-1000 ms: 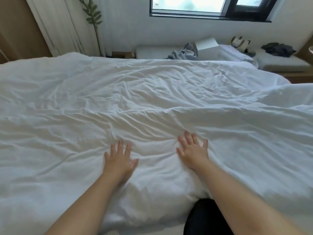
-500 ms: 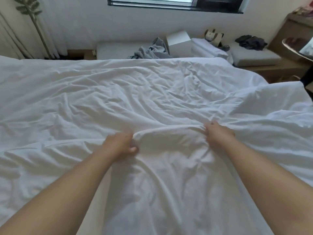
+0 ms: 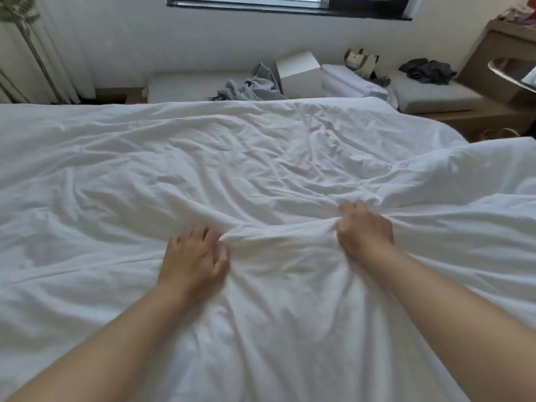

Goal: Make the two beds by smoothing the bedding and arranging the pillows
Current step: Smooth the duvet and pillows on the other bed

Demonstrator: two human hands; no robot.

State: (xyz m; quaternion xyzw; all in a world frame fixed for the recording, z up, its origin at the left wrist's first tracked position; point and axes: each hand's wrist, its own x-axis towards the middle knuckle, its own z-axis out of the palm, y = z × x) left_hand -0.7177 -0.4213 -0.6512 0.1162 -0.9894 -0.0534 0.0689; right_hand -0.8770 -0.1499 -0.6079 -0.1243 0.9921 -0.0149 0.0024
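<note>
A wrinkled white duvet point(image 3: 203, 169) covers the whole bed in front of me. My left hand point(image 3: 193, 256) grips a bunched fold of it near the middle, fingers curled into the cloth. My right hand point(image 3: 364, 229) grips the same raised fold a little further right, knuckles up. The fold runs taut between both hands. A second mound of white bedding point(image 3: 478, 166) rises at the right edge. A white pillow point(image 3: 351, 81) lies on the bench beyond the bed.
Behind the bed a low bench point(image 3: 435, 92) carries grey cloth point(image 3: 252, 88), a white box point(image 3: 300, 71), a small bag point(image 3: 361, 60) and dark clothes point(image 3: 427, 71). A wooden cabinet point(image 3: 499, 53) stands at far right, curtains point(image 3: 37, 47) at left.
My hands lay flat on the duvet one second ago. They then closed on a fold, and now they hold it bunched, spread a bit wider apart.
</note>
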